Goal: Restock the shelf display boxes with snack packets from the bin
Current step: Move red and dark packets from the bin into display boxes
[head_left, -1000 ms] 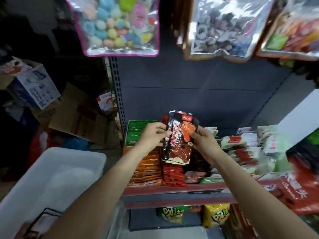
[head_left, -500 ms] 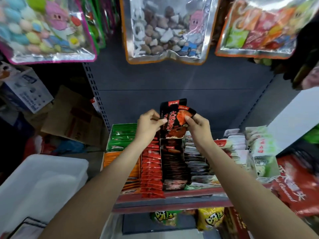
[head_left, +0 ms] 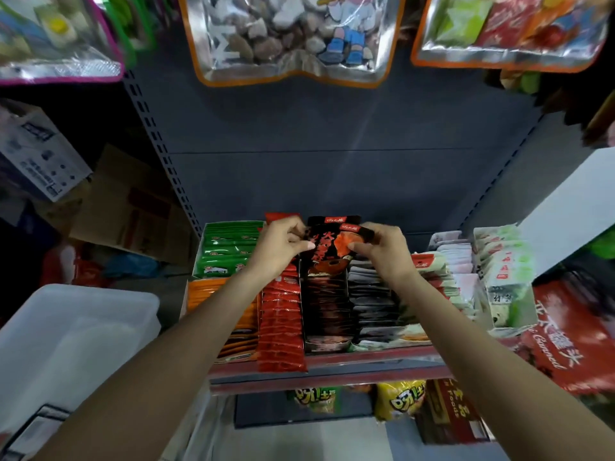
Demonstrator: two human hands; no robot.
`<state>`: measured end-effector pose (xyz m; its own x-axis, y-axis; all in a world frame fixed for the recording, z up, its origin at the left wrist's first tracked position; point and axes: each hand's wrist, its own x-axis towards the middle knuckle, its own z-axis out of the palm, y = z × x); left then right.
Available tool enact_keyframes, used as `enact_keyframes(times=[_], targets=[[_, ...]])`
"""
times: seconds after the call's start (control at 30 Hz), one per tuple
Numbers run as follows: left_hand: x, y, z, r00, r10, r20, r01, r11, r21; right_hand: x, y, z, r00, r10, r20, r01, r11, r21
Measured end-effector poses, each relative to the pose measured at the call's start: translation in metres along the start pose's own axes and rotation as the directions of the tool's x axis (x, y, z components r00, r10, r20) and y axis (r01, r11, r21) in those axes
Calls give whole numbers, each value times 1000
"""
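Observation:
My left hand and my right hand both pinch a small stack of black snack packets with red and orange print. The stack stands upright at the back end of the black display box, its lower edge down among the packets in that row. Red packets fill the box to its left, dark grey packets the one to its right. The white plastic bin sits at lower left beside the shelf; its inside looks bare where I can see it.
Green and orange packet boxes lie further left, pale packet boxes further right. Large snack bags hang overhead. Cardboard boxes pile up on the left. A red carton stands at right. Yellow bags sit on the lower shelf.
Both hands have carried the black packets away from me and downward, from above the front of the shelf into the back of the black box row.

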<state>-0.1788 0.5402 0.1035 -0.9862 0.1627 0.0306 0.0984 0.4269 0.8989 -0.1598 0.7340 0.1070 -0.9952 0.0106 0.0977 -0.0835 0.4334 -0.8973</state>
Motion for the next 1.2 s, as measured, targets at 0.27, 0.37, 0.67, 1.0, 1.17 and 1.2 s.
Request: enact_keyframes(times=[0.27, 0.37, 0.67, 1.0, 1.17, 1.2], targets=[[4, -8, -2, 997, 81, -16, -81, 996, 31, -17, 6, 18, 902, -418, -105, 347, 849, -397], [-2, -24, -7, 990, 100, 94, -111, 987, 114, -12, 15, 28, 972, -199, 126, 235, 825, -514], [-13, -16, -4, 947, 301, 109, -313, 802, 509, -6, 2, 34, 974, -137, 178, 216, 791, -573], [-10, -14, 5, 963, 214, 161, -265, 680, 684, 4, -1, 47, 979, -55, 199, 178, 711, -680], [-35, -21, -25, 979, 205, -2, -172, 826, 537, -16, -21, 59, 983, -127, 131, 178, 833, -524], [-41, -24, -32, 981, 192, -32, -154, 865, 477, -22, -28, 66, 981, -132, 139, 184, 850, -493]])
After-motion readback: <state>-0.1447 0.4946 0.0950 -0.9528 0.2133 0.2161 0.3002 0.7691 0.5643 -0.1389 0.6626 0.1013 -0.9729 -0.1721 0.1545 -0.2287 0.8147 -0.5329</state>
